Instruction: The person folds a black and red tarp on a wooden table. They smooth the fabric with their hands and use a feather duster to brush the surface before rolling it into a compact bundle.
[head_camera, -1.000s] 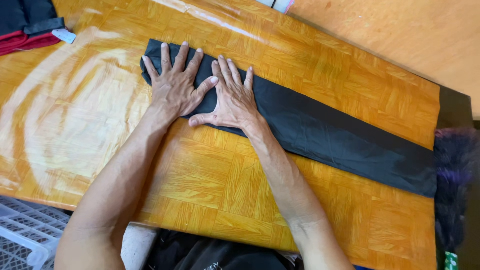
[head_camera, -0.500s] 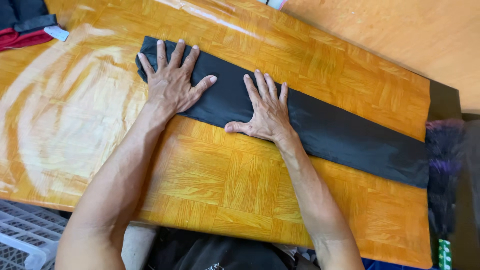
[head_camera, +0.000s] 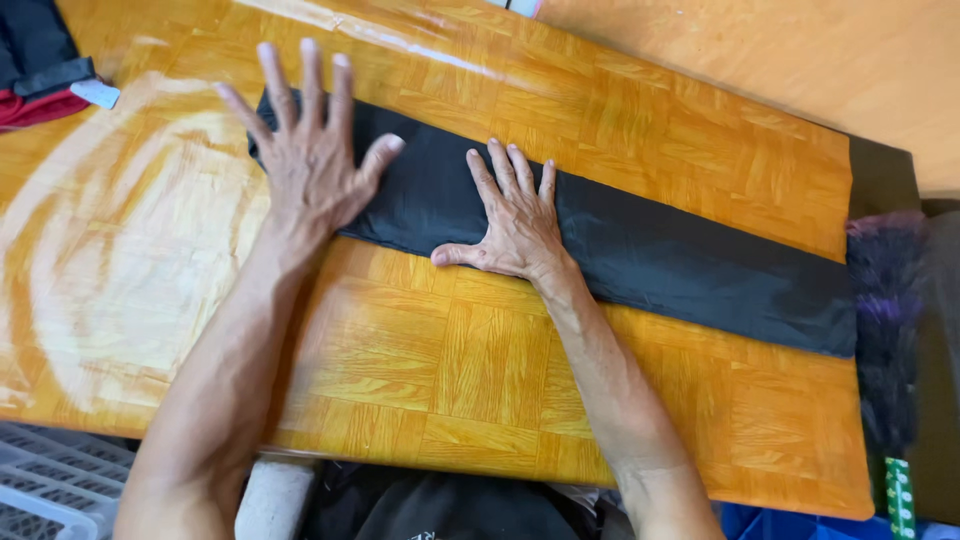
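From my remote view, the long strip of folded black fabric (head_camera: 640, 250) lay diagonally across the glossy orange wood-parquet table (head_camera: 420, 370), running from upper left down toward the right edge. The left hand (head_camera: 310, 160) pressed flat on the strip's left end, fingers spread wide, gripping nothing. The right hand (head_camera: 515, 215) also lay flat and unclenched on the fabric just beside it, thumb reaching onto the bare wood. A dark, purple-tinged fuzzy duster (head_camera: 885, 330) sat at the right edge, and folded black and red clothes (head_camera: 40, 70) rested in the upper left corner.
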